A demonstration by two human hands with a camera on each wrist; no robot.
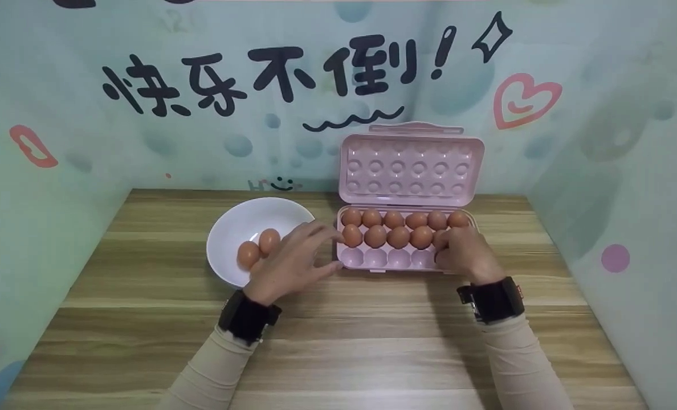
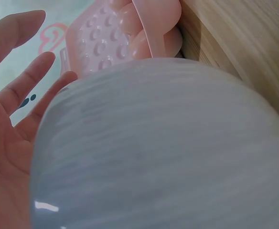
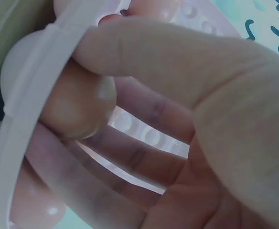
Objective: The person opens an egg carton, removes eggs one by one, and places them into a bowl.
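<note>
A pink egg carton point(image 1: 387, 260) stands with its lid up; brown eggs point(image 1: 398, 237) fill its back row and much of its middle row. At its right end my right hand point(image 1: 468, 255) reaches down into the cups. In the right wrist view, the thumb and fingers curl round an egg point(image 3: 77, 102) at the carton's rim. My left hand point(image 1: 293, 263) spreads its fingers between the white bowl point(image 1: 224, 228) and the carton, holding nothing that shows. Brown eggs point(image 1: 248, 255) lie in the bowl, partly hidden behind that hand. The bowl's outside fills most of the left wrist view.
The carton's raised lid point(image 1: 411, 171) leans back near the printed wall covering point(image 1: 281, 154). Both bowl and carton stand on a wood-grain table point(image 1: 338, 353), with wall panels on its left and right sides.
</note>
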